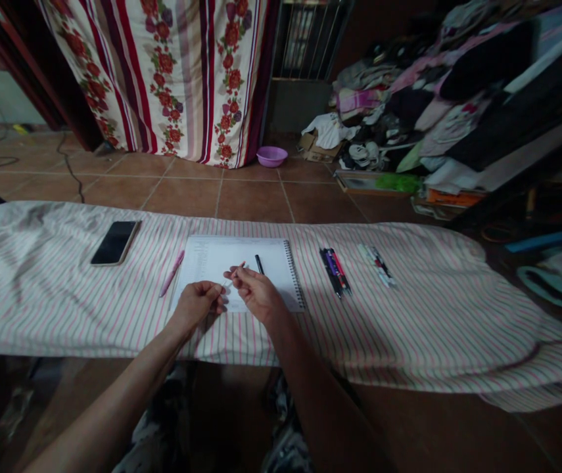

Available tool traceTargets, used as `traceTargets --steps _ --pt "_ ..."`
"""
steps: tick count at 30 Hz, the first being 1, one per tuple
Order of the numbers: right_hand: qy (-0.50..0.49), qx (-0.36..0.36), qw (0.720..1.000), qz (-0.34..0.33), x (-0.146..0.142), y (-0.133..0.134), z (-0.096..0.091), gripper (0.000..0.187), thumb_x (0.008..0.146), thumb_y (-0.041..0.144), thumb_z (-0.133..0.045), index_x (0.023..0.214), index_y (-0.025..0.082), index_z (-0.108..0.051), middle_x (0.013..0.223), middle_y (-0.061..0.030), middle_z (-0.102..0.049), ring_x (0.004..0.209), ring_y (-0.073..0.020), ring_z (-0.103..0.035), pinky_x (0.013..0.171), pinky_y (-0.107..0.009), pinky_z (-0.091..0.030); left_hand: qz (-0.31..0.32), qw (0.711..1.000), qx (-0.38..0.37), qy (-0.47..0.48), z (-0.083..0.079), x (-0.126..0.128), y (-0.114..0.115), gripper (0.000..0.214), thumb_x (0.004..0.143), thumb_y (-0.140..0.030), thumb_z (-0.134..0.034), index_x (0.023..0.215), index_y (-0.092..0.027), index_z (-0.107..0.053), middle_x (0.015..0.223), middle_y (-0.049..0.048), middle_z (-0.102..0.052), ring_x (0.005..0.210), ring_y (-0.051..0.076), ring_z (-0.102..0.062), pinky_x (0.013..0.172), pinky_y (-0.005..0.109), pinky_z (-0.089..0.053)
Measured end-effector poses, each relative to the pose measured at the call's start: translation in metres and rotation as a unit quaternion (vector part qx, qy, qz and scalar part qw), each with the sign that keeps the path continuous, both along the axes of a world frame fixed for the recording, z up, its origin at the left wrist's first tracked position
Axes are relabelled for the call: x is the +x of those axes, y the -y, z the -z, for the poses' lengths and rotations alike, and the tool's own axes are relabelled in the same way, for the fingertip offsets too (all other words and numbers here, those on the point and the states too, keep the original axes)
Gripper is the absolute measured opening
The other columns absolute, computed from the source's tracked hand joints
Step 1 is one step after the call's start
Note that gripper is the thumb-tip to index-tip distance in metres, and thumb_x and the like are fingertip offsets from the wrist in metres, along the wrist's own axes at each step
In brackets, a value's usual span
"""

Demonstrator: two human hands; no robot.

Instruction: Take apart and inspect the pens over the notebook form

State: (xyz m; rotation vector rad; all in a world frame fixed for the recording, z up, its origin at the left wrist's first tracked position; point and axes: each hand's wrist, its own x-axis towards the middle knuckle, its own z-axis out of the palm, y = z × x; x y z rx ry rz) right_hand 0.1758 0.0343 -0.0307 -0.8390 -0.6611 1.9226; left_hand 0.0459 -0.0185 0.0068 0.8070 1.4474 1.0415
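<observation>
Over a white spiral notebook (281, 289), both of my hands are close together with a narrow gap between the fingertips. My right hand (256, 292) is closed on a slim pen-like thing (242, 265) with a reddish end, mostly hidden by the fingers. My left hand (202, 299) pinches thumb against forefinger beside the right fingertips; what it holds is too small to make out. A short black pen or cap (259, 264) lies on the page just beyond my right hand. Left of the notebook rests a pink pen (172, 273).
A striped cloth (438, 315) covers the low table. On it lie a phone (116, 243) at left, several dark, purple and red pens (334, 270) right of the notebook, and more pale pens (378, 265) beyond. A purple basin (271, 156) stands on the tiled floor.
</observation>
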Motion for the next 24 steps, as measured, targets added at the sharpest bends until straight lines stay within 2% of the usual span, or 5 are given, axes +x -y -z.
traceTargets --steps 4,9,13,17,24 --pt "-0.043 -0.023 0.999 0.006 0.001 -0.002 0.000 0.008 0.074 0.020 -0.067 0.073 0.013 -0.064 0.081 -0.0092 -0.068 0.064 -0.0057 -0.056 0.042 -0.011 -0.034 0.008 0.999 0.024 -0.028 0.006 -0.002 -0.003 0.021 0.067 -0.034 -0.066 0.067 -0.013 -0.063 0.050 -0.0003 -0.058 0.045 0.011 -0.053 0.055 0.026 -0.046" --pt "-0.015 -0.022 1.000 0.007 0.008 -0.004 -0.002 0.012 0.071 0.023 -0.068 0.079 0.014 -0.066 0.083 -0.0091 -0.068 0.059 -0.0061 -0.054 0.039 -0.015 -0.029 0.023 0.975 0.053 -0.213 0.010 -0.006 -0.007 0.016 0.071 -0.033 -0.062 0.066 -0.019 -0.068 0.055 0.0017 -0.064 0.054 0.016 -0.058 0.056 0.025 -0.041" --pt "0.091 0.063 0.993 0.042 0.009 -0.002 -0.004 0.021 0.067 0.029 -0.070 0.083 0.015 -0.068 0.080 -0.0057 -0.068 0.059 -0.0079 -0.053 0.041 -0.018 -0.029 0.064 0.906 0.068 -0.412 0.000 -0.005 -0.006 0.019 0.079 -0.033 -0.055 0.079 -0.023 -0.072 0.066 0.0043 -0.069 0.062 0.019 -0.061 0.057 0.026 -0.036" --pt "0.219 0.123 0.966 0.068 0.006 -0.003 0.000 0.021 0.063 0.029 -0.070 0.081 0.017 -0.068 0.059 0.0011 -0.060 0.052 -0.0092 -0.049 0.042 -0.021 -0.030 0.112 0.821 0.069 -0.555 -0.004 -0.003 -0.005 0.028 0.086 -0.034 -0.047 0.096 -0.023 -0.070 0.090 0.0079 -0.071 0.078 0.022 -0.063 0.058 0.027 -0.033" --pt "0.309 0.151 0.938 0.047 0.009 -0.008 0.015 0.024 0.066 0.032 -0.065 0.085 0.019 -0.070 0.057 0.0008 -0.061 0.052 -0.0126 -0.053 0.045 -0.023 -0.032 0.130 0.764 0.112 -0.622 0.006 -0.005 -0.009 0.030 0.088 -0.032 -0.043 0.089 -0.021 -0.071 0.087 0.0060 -0.066 0.078 0.019 -0.061 0.059 0.027 -0.035"
